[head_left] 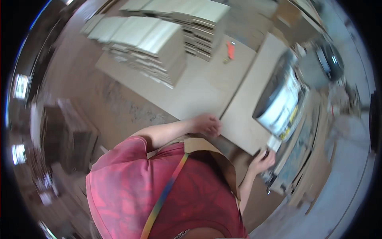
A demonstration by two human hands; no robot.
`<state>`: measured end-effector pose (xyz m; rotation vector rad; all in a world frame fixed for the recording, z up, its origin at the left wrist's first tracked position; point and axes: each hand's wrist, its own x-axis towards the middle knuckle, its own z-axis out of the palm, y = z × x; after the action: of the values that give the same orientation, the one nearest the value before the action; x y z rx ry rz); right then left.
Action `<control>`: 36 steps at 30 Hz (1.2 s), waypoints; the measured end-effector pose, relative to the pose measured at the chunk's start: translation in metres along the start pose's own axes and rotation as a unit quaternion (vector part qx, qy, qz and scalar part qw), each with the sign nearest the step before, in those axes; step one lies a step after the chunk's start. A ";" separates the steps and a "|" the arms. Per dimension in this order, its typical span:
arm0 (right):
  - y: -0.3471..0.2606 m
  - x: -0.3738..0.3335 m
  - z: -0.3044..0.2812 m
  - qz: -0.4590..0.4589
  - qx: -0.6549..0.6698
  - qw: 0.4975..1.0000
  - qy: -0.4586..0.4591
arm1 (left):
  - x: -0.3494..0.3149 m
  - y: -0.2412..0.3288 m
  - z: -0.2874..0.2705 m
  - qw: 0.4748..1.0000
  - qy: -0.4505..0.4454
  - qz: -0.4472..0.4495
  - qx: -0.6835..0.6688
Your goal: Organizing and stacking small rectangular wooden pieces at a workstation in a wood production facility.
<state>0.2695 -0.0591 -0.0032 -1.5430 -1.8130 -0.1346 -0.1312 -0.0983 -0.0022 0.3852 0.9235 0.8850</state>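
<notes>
Right fingers pinching white piece | small, squarish, blurred | left fingers curled, hold unclear

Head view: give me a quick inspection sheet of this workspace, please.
Surface: tan boards with a dark seam between them.
Things at hand: small pale item at the right hand; blurred.
Clutter: small orange object; white sack-like object on the right.
Hands: left hand near the boards' near edge, fingers curled; right hand's grip unclear.
Cables: nothing seen.
Surroundings: stacked panels beyond; gray rounded container at far right.
</notes>
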 end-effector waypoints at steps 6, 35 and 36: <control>-0.101 -0.025 -0.001 0.019 0.137 0.983 -0.122 | -0.044 -0.020 -0.074 0.992 0.115 -0.017 -0.041; -0.333 -0.028 0.154 -0.100 0.335 0.756 -0.553 | -0.291 -0.187 -0.273 0.853 0.188 0.180 -0.452; -0.336 -0.027 0.160 -0.079 0.321 0.766 -0.551 | -0.295 -0.185 -0.282 0.852 0.194 0.187 -0.448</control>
<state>-0.1027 -0.0894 -0.0102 -0.9398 -2.4172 1.4597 -0.3581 -0.4646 -0.1247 -0.4636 0.6977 1.6842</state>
